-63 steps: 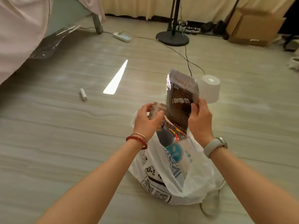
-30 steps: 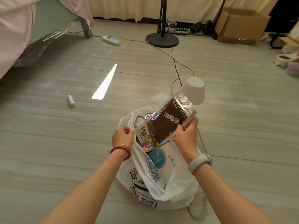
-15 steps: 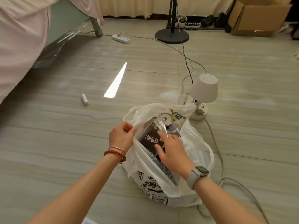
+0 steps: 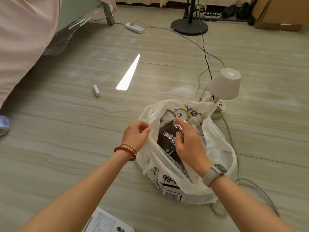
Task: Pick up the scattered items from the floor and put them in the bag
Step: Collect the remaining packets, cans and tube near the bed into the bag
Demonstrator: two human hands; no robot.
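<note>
A white plastic bag (image 4: 168,178) with black print stands open on the floor in front of me. My left hand (image 4: 136,134) pinches its left rim and holds the mouth open. My right hand (image 4: 189,144) reaches into the mouth and holds the upper right edge of a dark snack packet (image 4: 166,138) between thumb and fingers; the packet lies inside the bag. A small round tin (image 4: 181,113) shows behind it in the bag. A small white tube (image 4: 96,90) lies on the floor to the far left. A printed leaflet (image 4: 107,221) lies near my left elbow.
A small white table lamp (image 4: 224,84) stands just behind the bag, with cables trailing right and back. A bed with a pink sheet (image 4: 21,30) fills the left. Far back are a power strip (image 4: 134,28), a black stand base (image 4: 189,27) and a cardboard box (image 4: 280,12).
The snack packet, held up above the bag two seconds ago, has gone down into the bag with my right hand. My left hand moved from the packet to the bag's rim.
</note>
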